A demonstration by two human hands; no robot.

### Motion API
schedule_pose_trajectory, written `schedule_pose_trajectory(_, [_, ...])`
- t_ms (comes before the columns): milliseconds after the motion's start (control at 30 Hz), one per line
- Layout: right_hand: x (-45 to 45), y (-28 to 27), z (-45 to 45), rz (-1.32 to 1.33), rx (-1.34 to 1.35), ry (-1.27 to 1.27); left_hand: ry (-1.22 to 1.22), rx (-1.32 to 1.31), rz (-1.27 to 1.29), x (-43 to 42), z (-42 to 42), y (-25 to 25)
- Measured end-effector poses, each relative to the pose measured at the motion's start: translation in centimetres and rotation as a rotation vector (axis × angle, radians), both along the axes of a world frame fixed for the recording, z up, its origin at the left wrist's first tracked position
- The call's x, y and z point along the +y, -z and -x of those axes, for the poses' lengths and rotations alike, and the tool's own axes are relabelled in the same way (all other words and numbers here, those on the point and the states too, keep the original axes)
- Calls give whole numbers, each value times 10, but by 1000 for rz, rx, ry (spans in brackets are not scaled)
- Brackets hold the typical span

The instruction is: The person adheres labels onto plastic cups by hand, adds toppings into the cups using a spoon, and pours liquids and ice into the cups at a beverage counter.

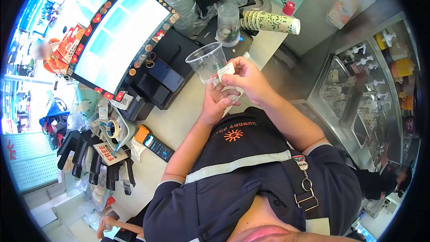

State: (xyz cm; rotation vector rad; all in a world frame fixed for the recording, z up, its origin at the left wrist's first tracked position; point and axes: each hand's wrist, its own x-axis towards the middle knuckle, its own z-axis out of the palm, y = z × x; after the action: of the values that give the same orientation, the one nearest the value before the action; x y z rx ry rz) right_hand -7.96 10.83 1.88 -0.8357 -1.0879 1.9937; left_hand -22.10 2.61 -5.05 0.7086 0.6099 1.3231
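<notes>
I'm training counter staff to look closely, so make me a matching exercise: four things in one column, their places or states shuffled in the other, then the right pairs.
Things
1. Clear cup nearest the apron
2. White label
3. Patterned paper cups
4. Keypad machine

Places or states
A. Nested in a sideways stack
B. In the grip of the left hand
C. Beside the left forearm
D. At the fingertips of the right hand

Right pairs: 1-B, 2-D, 3-A, 4-C

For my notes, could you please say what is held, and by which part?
Left hand holds the clear cup near its base; right hand, a white label by its edge.
</notes>
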Motion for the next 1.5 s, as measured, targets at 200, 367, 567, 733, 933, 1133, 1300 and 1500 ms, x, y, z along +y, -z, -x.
schedule_pose_trajectory(200, [15, 17, -17, -411, -198, 376, 123, -117, 83, -5, 11, -3])
schedule_pose_trajectory(367, [73, -28, -27, -1789, -684, 408, 185, 254, -9, 22, 33, -64])
schedule_pose_trajectory(567, [173, 45, 22, -961, -562, 490, -317, 891, -117, 158, 61, 35])
schedule_pose_trajectory(733, [129, 74, 4, -773, -689, 439, -377, 1721, -115, 192, 29, 78])
schedule_pose_trajectory(933, [46, 30, -114, -713, -153, 596, -194, 969, -565, 139, -92, 24])
schedule_pose_trajectory(1133, [-44, -27, -429, -581, -430, 1321, 164, 822, -1067, 114, -338, -89])
schedule_pose_trajectory(1300, [-60, -80, -673, -625, -1033, 1913, 375, 815, -1115, 115, -410, -85])
schedule_pose_trajectory(1500, [-23, 21, -808, -346, -1513, 1748, 521, 783, -333, 101, -367, 74])
